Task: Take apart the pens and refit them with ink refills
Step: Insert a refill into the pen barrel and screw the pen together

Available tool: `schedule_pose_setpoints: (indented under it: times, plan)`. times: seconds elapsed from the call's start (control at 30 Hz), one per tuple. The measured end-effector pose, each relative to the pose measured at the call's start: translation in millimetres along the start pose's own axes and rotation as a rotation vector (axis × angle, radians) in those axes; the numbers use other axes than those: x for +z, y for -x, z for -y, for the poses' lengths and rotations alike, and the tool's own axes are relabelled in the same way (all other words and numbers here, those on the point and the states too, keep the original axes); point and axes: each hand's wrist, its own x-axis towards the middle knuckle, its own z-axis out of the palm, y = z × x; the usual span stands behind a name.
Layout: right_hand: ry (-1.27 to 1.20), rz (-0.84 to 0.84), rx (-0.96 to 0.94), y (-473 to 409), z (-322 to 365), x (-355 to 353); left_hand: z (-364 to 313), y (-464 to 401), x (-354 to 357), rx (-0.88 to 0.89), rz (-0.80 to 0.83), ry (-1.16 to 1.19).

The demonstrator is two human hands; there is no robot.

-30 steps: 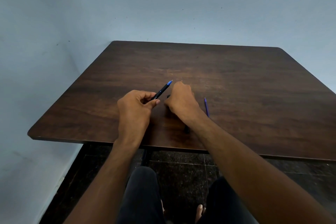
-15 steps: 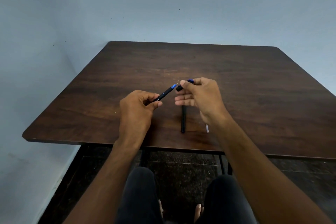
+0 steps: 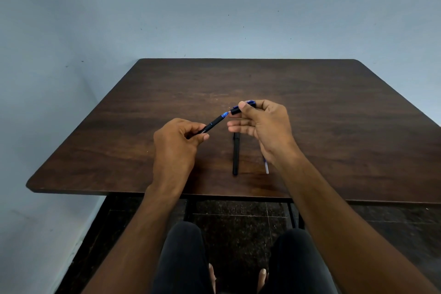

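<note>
Head view: left hand [image 3: 177, 143] grips the pen [image 3: 213, 124] by its lower barrel, fingers and thumb curled round it, blue tip end pointing up and right toward the right hand [image 3: 265, 129]. The right hand pinches a short dark-and-blue piece [image 3: 241, 108], likely the cap or front section, between thumb and forefinger, other fingers loosely out below. The piece lies just beside the pen's tip, nearly touching, roughly on the same slanted axis running lower left to upper right; whether they actually meet can't be told. Judged step: joining or parting the piece along that axis, so the right hand needs to keep it lined up with the tip. Both hands are held over the table [image 3: 334, 126], near its front middle. Under the right hand a second black barrel [image 3: 235, 157] lies flat, long axis pointing away from the person, apart from both hands. Just right of it a thin refill [image 3: 266, 167] peeks out by the right wrist, mostly hidden. Nothing stands between tip and piece. Wall behind, floor and knees below.
</note>
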Motion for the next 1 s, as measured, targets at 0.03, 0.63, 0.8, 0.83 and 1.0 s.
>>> schedule_pose_setpoints:
  times: [0.03,0.63,0.8,0.83,1.0]
  plan:
    - [-0.009,0.000,-0.004,0,0,0,0,0,0,0.002,0.000,0.002]
    - [0.001,0.117,0.003,-1,-12,10,-3,4,5,0.070,0.000,0.018]
    - [0.030,0.076,-0.047,-3,-16,13,-6,5,7,0.140,-0.049,-0.054]
    - [0.035,0.068,-0.052,-3,-17,13,-6,6,8,0.135,-0.048,-0.045]
    - [0.019,0.056,-0.044,-5,-21,14,-9,7,13,0.098,-0.073,-0.031]
